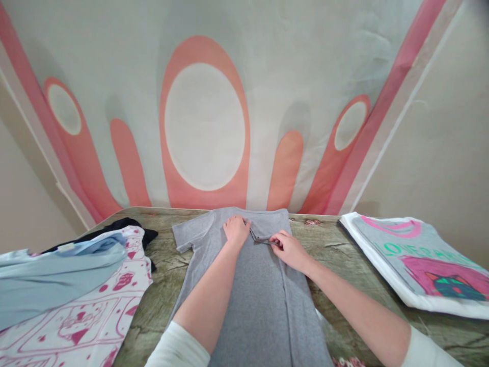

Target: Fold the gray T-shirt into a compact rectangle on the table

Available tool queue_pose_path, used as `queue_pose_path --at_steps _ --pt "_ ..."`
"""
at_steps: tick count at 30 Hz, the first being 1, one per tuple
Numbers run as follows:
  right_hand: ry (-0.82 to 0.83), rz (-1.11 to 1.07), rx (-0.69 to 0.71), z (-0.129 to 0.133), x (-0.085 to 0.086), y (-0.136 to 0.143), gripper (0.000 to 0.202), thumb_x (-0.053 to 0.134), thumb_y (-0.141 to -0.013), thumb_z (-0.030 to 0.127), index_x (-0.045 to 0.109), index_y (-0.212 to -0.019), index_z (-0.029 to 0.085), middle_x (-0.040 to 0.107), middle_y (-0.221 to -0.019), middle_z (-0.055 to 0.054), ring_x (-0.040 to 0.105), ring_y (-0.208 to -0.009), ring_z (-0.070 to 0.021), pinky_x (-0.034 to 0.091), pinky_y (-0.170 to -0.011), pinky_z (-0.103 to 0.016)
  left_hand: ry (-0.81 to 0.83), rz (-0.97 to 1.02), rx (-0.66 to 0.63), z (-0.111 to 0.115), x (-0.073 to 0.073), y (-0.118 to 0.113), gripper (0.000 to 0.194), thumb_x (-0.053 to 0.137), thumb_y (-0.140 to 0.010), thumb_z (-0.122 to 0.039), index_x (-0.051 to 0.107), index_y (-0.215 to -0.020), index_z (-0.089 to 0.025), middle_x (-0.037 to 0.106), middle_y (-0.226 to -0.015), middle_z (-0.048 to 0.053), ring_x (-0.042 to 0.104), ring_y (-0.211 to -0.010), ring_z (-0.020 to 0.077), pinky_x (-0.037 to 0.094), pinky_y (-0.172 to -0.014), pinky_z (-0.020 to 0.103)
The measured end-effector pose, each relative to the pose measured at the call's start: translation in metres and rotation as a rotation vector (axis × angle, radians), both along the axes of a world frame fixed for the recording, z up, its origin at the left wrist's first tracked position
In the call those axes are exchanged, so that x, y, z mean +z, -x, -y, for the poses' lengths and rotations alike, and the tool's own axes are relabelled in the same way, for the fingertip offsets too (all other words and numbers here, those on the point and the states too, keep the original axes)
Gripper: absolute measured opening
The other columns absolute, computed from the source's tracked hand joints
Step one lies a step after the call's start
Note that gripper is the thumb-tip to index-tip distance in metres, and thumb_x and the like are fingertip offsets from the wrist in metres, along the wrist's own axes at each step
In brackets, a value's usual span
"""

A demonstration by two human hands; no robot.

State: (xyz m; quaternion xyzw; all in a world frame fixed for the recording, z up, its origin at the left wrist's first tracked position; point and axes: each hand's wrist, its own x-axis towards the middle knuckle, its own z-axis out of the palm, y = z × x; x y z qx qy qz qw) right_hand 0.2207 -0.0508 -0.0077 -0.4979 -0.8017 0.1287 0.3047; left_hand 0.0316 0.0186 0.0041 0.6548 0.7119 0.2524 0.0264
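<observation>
Head camera: a grey T-shirt (252, 311) lay lengthwise on the wood-patterned table (164, 285), its shoulder end at the table's far edge. Garments (61, 290) lay to its left, a stack of folded tops (420, 265) to its right. The right hand (289, 250) was closed on one end of a dark, angled tool (265, 242) over the shirt's upper part. The left hand (236, 232) rested at the other end, fingers bent; whether it gripped could not be told. Beyond stood a pink-patterned panel (206, 127).
</observation>
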Motion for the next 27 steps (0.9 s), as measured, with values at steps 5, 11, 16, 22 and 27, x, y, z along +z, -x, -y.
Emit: queue_pose_path --at_steps 5,11,16,22,27 --pt "0.019 0.021 -0.030 -0.003 0.007 0.004 0.010 0.054 -0.079 0.023 0.063 -0.081 0.019 0.052 -0.081 -0.002 0.053 -0.068 -0.0125 0.042 -0.067 -0.025 0.011 0.002 -0.030 -0.002 -0.002 0.000 0.025 0.052 -0.081 -0.042 0.064 -0.089 -0.021 0.062 -0.100 0.009 0.053 -0.099 0.0256 0.036 -0.084 0.038" --pt "-0.059 0.060 0.011 -0.008 0.009 0.011 0.013 0.053 -0.081 0.022 0.064 -0.085 0.019 0.053 -0.086 -0.003 0.053 -0.070 -0.0127 0.042 -0.069 -0.026 0.020 0.041 -0.052 -0.002 -0.003 0.000 0.021 0.055 -0.081 -0.038 0.064 -0.086 -0.019 0.063 -0.099 0.009 0.053 -0.097 0.0240 0.036 -0.084 0.037" --pt "-0.025 0.042 0.033 -0.011 0.001 0.013 0.013 0.055 -0.079 0.021 0.065 -0.086 0.019 0.054 -0.082 -0.003 0.053 -0.070 -0.0137 0.042 -0.068 -0.026 0.030 0.068 -0.067 -0.002 -0.003 0.001 0.019 0.055 -0.081 -0.036 0.064 -0.087 -0.019 0.063 -0.100 0.009 0.054 -0.097 0.0231 0.036 -0.085 0.037" --pt "0.053 -0.040 -0.008 -0.016 -0.002 0.010 0.014 0.059 -0.075 0.022 0.065 -0.086 0.017 0.052 -0.079 -0.002 0.051 -0.063 -0.0122 0.041 -0.064 -0.026 -0.080 0.136 -0.102 -0.006 -0.005 0.000 0.013 0.056 -0.082 -0.031 0.059 -0.085 -0.018 0.061 -0.096 0.006 0.056 -0.090 0.0185 0.040 -0.080 0.030" --pt "0.046 -0.032 0.026 -0.017 -0.002 0.008 0.009 0.059 -0.074 0.020 0.065 -0.080 0.018 0.049 -0.075 -0.001 0.049 -0.063 -0.0120 0.039 -0.063 -0.026 -0.108 0.227 -0.153 -0.011 -0.008 0.001 0.009 0.054 -0.084 -0.027 0.055 -0.085 -0.018 0.061 -0.091 0.005 0.057 -0.084 0.0154 0.042 -0.075 0.025"
